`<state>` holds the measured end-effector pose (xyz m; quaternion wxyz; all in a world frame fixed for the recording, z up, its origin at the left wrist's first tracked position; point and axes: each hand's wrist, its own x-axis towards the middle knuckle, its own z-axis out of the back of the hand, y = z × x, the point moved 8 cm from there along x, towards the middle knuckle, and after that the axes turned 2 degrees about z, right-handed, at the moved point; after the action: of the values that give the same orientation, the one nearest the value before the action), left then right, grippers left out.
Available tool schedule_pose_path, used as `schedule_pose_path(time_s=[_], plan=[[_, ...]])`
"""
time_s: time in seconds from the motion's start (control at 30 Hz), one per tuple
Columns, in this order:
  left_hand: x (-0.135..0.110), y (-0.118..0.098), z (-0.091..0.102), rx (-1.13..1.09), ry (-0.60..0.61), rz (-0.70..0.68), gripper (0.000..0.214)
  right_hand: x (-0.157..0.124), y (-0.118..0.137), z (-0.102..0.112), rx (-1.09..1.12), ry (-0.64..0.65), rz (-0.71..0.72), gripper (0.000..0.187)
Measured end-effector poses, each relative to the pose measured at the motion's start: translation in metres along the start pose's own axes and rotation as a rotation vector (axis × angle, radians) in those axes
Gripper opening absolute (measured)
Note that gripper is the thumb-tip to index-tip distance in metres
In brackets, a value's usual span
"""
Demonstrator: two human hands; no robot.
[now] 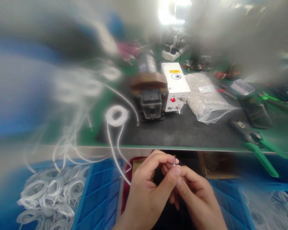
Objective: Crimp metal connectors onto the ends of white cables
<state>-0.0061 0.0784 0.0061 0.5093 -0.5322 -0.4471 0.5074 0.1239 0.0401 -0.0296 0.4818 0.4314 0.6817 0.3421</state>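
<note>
My left hand (pixel 151 185) pinches the end of a white cable (pixel 174 160) between thumb and fingers, and thin coloured wires stick up out of it. Close against it, my right hand (pixel 196 195) has its thumb and forefinger closed by the same cable end. A white cable length runs from behind my left hand up to a coiled bundle (pixel 116 115) at the bench edge. Beyond my hands sits a small machine (pixel 151 103) with a clear front cover, joined to a white control box (pixel 175 86) with a red light and switches.
A blue bin (pixel 99 188) with several coiled cables stands at lower left, another blue bin (pixel 228 201) at lower right. Green-handled pliers (pixel 261 153) overhang the bench edge. A clear bag (pixel 204 95) lies right of the box. More blurred cables and another person's hand (pixel 128 50) are farther back.
</note>
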Motion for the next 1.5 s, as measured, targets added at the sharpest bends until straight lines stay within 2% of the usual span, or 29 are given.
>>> schedule_pose_path(time_s=[0.13,0.3,0.47,0.67,1.03,1.27,1.5], plan=[[-0.001,-0.001,0.002,0.017,-0.019,0.016,0.007,0.004,0.006,0.005,-0.081,-0.027,0.062,0.028],[-0.002,-0.008,0.008,0.151,-0.131,-0.059,0.008,0.003,0.019,0.007,-0.270,-0.169,0.289,0.020],[-0.002,-0.017,0.009,0.238,-0.195,-0.115,0.009,0.001,0.020,0.002,-0.320,-0.181,0.395,0.013],[-0.002,-0.013,0.008,0.199,-0.178,-0.072,0.004,0.001,0.022,0.003,-0.376,-0.176,0.415,0.012],[0.001,0.006,0.007,-0.091,-0.145,0.076,0.005,-0.001,0.016,0.001,-0.362,-0.158,0.397,0.012],[0.003,0.017,0.007,-0.246,-0.203,0.079,0.012,0.001,0.016,0.000,-0.378,-0.161,0.414,0.010],[0.002,0.026,0.008,-0.237,-0.299,0.109,0.005,0.001,0.025,0.000,-0.392,-0.217,0.445,0.012]])
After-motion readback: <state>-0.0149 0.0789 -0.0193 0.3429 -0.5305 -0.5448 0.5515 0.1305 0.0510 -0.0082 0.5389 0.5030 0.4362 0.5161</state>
